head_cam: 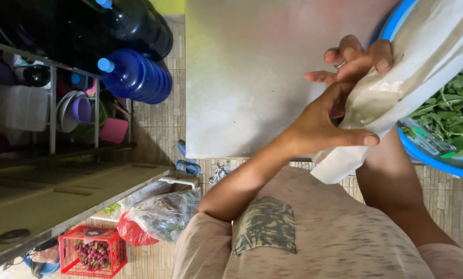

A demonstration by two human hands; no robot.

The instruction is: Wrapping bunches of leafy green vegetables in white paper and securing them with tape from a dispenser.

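Soft daylight brightens your steel table (242, 82), which shows a pale, hazy sheen without harsh glare. The rack (51, 103) at upper left sinks into dim shadow. Lines bend at the edges.

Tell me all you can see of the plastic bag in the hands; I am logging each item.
The plastic bag is thin, whitish and see-through, crumpled and folded. It hangs over the rim of the blue basin that holds green leaves. The left hand pinches its lower part, and the right hand grips it higher up.
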